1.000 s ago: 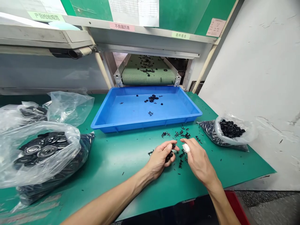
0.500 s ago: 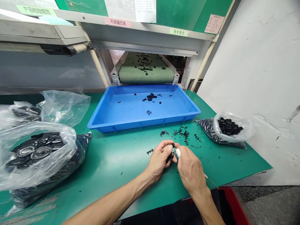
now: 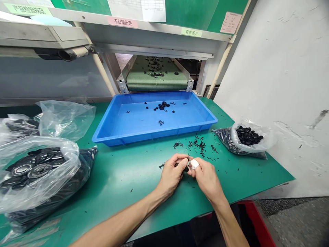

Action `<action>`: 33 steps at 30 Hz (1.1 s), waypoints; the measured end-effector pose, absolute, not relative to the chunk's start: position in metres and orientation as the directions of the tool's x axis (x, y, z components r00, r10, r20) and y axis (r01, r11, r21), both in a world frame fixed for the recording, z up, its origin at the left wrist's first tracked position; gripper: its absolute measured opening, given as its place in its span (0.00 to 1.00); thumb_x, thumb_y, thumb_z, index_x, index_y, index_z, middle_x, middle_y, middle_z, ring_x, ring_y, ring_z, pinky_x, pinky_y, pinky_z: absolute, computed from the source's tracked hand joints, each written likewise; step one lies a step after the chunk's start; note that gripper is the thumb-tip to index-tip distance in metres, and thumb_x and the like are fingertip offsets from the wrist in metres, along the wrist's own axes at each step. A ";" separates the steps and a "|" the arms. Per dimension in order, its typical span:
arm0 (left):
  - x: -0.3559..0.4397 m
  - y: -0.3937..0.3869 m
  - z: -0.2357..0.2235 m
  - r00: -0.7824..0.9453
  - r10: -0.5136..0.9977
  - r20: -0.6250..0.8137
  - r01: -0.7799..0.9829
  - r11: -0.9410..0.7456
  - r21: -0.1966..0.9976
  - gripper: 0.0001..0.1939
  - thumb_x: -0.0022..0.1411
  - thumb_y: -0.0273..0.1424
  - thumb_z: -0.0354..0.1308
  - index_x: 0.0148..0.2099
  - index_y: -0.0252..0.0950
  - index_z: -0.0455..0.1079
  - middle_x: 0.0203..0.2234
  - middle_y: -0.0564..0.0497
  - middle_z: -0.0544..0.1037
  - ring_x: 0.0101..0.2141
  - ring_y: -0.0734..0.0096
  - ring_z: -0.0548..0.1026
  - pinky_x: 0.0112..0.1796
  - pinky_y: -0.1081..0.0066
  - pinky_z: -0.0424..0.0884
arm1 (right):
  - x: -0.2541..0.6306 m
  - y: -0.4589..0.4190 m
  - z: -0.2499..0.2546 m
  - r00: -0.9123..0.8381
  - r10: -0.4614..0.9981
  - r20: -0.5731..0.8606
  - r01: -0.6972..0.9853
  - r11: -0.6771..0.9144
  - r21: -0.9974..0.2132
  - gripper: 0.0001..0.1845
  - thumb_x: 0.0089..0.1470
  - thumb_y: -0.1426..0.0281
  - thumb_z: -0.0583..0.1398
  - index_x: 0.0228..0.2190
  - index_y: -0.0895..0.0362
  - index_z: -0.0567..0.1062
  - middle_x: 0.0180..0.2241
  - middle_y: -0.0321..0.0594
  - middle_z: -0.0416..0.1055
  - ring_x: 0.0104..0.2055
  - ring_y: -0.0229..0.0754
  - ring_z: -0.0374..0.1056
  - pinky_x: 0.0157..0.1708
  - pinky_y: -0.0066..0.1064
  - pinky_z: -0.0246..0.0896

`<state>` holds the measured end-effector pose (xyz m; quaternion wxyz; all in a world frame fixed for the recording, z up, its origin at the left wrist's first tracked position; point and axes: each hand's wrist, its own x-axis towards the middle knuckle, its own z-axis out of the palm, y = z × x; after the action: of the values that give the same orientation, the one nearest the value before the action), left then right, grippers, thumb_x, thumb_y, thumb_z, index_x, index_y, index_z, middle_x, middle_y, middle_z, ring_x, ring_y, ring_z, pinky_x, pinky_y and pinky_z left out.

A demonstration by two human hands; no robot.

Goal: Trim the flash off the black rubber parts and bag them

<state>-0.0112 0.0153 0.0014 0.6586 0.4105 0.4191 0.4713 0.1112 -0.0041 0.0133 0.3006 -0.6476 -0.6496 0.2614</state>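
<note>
My left hand [image 3: 172, 174] is closed around several small black plastic parts [image 3: 185, 168], which show between its thumb and fingers. Against them, my right hand [image 3: 207, 175] is drawn into a pinch, its fingertips meeting those of the left. Something white [image 3: 194, 164], perhaps a wrap on a finger, shows at the right hand's tip. What the right fingers grip is hidden. Both hands are low over the green table mat [image 3: 115, 185]. Just beyond them lie loose black scraps and thin runner pieces [image 3: 200, 145], and another black piece [image 3: 161, 166] lies beside the left hand.
A blue tray [image 3: 154, 134] holding scattered black parts stands below the end of a green conveyor belt [image 3: 156, 84]. At left is a large clear bag of black discs [image 3: 41, 169], with another bag [image 3: 22, 125] behind. A smaller bag [image 3: 248, 137] stands at right.
My right hand has turned, and the thin rod that stuck out behind it is out of sight. Another small black part now lies in the tray's left half. The view has shifted slightly.
</note>
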 end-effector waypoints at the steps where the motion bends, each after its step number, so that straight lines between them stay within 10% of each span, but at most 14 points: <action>1: -0.011 0.016 0.001 0.204 0.966 -0.155 -0.267 0.208 0.941 0.13 0.57 0.38 0.58 0.39 0.33 0.70 0.20 0.51 0.74 0.18 0.79 0.66 0.17 0.78 0.54 | 0.114 -0.001 0.013 0.011 1.000 0.021 0.659 0.008 -0.752 0.14 0.53 0.76 0.48 0.21 0.55 0.68 0.19 0.33 0.70 0.21 0.35 0.62 0.22 0.25 0.49; 7: -0.014 0.024 -0.003 0.046 0.974 -0.222 -0.341 0.224 0.913 0.16 0.55 0.39 0.59 0.42 0.34 0.68 0.34 0.47 0.75 0.19 0.80 0.68 0.15 0.79 0.53 | 0.132 0.018 0.004 0.066 0.995 0.077 0.795 -0.006 -0.606 0.13 0.52 0.75 0.48 0.26 0.55 0.71 0.20 0.34 0.69 0.21 0.36 0.59 0.22 0.26 0.46; 12: -0.027 0.040 -0.001 -0.026 0.976 -0.218 -0.626 0.154 0.764 0.16 0.53 0.37 0.63 0.41 0.33 0.68 0.29 0.50 0.71 0.22 0.81 0.66 0.16 0.82 0.54 | 0.120 0.047 0.012 -0.073 0.969 0.235 0.860 0.181 -0.477 0.15 0.54 0.75 0.49 0.37 0.54 0.74 0.33 0.41 0.72 0.35 0.40 0.66 0.32 0.27 0.53; 19: -0.035 0.048 0.004 0.005 0.962 -0.272 -0.744 0.185 0.642 0.15 0.55 0.40 0.60 0.33 0.33 0.65 0.25 0.52 0.68 0.21 0.82 0.65 0.13 0.84 0.52 | 0.083 0.089 0.022 -0.204 0.975 0.088 0.933 0.221 -0.285 0.19 0.53 0.78 0.49 0.40 0.55 0.75 0.36 0.47 0.72 0.35 0.44 0.68 0.31 0.30 0.55; 27: -0.029 0.041 0.005 0.228 0.945 -0.233 -0.597 0.324 0.734 0.22 0.51 0.47 0.61 0.38 0.34 0.66 0.24 0.55 0.66 0.17 0.85 0.59 0.12 0.84 0.44 | 0.123 0.055 0.033 -0.180 0.973 0.145 0.554 0.222 -0.802 0.11 0.50 0.69 0.54 0.35 0.56 0.73 0.33 0.37 0.73 0.31 0.37 0.66 0.30 0.27 0.59; 33: -0.022 0.030 0.007 0.353 0.914 -0.202 -0.425 0.349 0.835 0.22 0.53 0.46 0.60 0.43 0.34 0.69 0.23 0.55 0.67 0.18 0.83 0.59 0.15 0.82 0.45 | 0.125 0.029 0.034 -0.185 0.980 0.079 0.505 0.163 -0.847 0.10 0.49 0.72 0.52 0.33 0.57 0.72 0.23 0.31 0.65 0.22 0.32 0.54 0.22 0.24 0.50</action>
<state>-0.0221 0.0297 0.0067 0.7439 0.3506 0.3481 0.4499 0.1254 0.0291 0.0341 0.3366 -0.5424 -0.6843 0.3523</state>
